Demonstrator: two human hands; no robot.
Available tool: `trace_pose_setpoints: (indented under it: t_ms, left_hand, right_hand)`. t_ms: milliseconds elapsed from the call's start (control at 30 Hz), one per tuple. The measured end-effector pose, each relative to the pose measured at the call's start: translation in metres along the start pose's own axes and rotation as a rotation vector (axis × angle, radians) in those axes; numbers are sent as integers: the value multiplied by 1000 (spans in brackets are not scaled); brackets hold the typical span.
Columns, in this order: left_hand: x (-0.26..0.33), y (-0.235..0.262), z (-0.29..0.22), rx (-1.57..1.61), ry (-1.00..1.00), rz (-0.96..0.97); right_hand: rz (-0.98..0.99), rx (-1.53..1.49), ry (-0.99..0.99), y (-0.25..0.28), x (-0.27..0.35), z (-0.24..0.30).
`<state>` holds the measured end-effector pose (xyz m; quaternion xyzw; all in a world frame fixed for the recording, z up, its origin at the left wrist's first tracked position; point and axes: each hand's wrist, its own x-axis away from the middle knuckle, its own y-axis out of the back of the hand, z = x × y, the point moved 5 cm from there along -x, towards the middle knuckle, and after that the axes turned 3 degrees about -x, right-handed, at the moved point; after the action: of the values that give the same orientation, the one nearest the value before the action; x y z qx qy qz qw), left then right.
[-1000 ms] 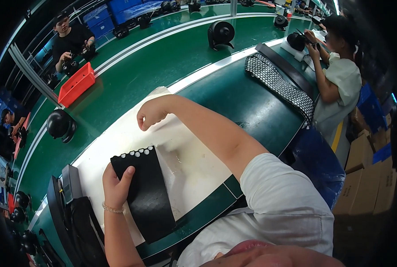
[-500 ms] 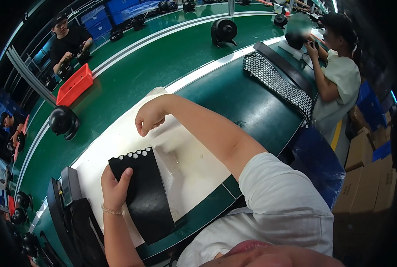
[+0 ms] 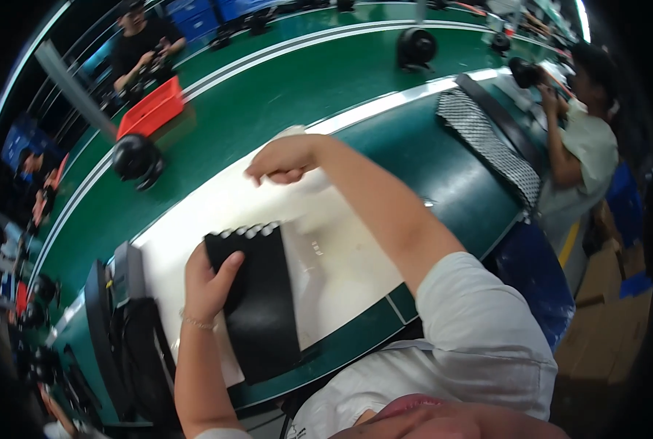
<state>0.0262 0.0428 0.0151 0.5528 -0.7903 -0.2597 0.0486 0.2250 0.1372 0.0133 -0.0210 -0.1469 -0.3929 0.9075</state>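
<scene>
Left forearm: enters from the lower edge and rises steeply, a pale beaded bracelet (image 3: pixel 198 322) at its wrist. The left hand (image 3: pixel 206 285) stands upright at the left edge of a black, flat, roughly rectangular sheet (image 3: pixel 264 314). Its thumb lies across the upper face and its other fingers are largely hidden behind, so that the sheet is pinched between them. The black sheet lies tilted over the near part of a large white sheet (image 3: pixel 209 205) on a dark green worktop (image 3: pixel 421 164); small round white spots (image 3: pixel 252 231) line its far edge.

Right arm: sweeps from a short white sleeve (image 3: pixel 480 307) diagonally up and leftward. The wrist is bent and the right hand (image 3: pixel 288 157) hangs above the far part of the white sheet, apart from the black sheet. The fingers are curled and point left and downward; blur prevents telling whether the tips press together or pinch anything.

Left of the white sheet stands a grey box-shaped object (image 3: pixel 129 271). Farther right lies a black strip covered with white dots (image 3: pixel 487 143), beside a long dark bar (image 3: pixel 502 124). Beyond, on a green conveyor surface (image 3: pixel 268 95), are a rounded black device (image 3: pixel 136 157) and a red rectangular tray (image 3: pixel 151 107).
</scene>
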Motion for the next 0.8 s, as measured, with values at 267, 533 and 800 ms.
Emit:
trace_pose_setpoints:
  t_ms: [267, 533, 800]
  left_hand:
    - [5, 8, 12, 23, 37, -5]
    - [2, 8, 13, 58, 39, -12]
    - [4, 6, 12, 59, 40, -11]
  right_hand:
    - [32, -465, 269, 11, -2, 6]
    - [3, -600, 371, 36, 0, 3]
    - [-734, -942, 359, 94, -14, -47]
